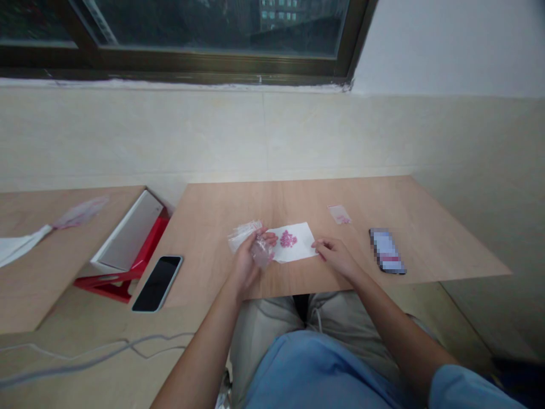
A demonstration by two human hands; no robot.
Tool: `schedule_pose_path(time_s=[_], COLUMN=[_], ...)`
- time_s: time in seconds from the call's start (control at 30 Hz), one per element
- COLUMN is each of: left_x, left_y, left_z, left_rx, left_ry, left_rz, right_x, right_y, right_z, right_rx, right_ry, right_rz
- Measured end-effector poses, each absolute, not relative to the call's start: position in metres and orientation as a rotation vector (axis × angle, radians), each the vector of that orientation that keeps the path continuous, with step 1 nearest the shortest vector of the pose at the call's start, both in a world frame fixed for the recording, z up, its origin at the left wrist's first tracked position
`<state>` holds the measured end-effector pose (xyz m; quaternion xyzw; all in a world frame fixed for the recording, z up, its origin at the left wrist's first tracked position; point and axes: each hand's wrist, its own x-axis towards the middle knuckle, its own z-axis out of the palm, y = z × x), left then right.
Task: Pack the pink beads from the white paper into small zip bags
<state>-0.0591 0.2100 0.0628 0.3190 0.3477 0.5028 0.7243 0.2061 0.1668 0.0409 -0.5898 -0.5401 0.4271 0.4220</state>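
My left hand (pixel 246 260) is closed around several small clear plastic bags (pixel 260 253), some of which fan out past its fingers on the left. Beside it, a white sheet of paper (pixel 303 232) lies on the table with a cluster of small pink pieces (pixel 288 239) on it, too small to name exactly. My right hand (pixel 336 254) is at the paper's right edge, thumb and fingertips pinched together; what they hold, if anything, is too small to make out. Farther back lies a small clear bag (pixel 339 214) with a few pink pieces inside.
On the wooden table (pixel 221 204), a dark phone (pixel 157 283) lies at the left front and a phone with a lit, blurred screen (pixel 387 251) at the right. Left of the table are a white box (pixel 128 233), a red stand (pixel 149 244) and another tabletop (pixel 38 301). Cables (pixel 128 345) run below.
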Motion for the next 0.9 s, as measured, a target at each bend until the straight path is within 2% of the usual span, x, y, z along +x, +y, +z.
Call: schedule_pose_path(time_s=[0.3,0.9], left_x=[-0.048,-0.026], left_y=[0.192,0.184], left_z=[0.094,0.097], left_rx=[0.526,0.577], left_ry=[0.626,0.671], left_rz=[1.035,1.019], right_x=[0.208,0.197], right_y=[0.144,0.14], right_z=[0.042,0.047], right_rx=[-1.384,-1.326], right_ry=[-1.457,-1.442], right_rz=[1.209,1.354])
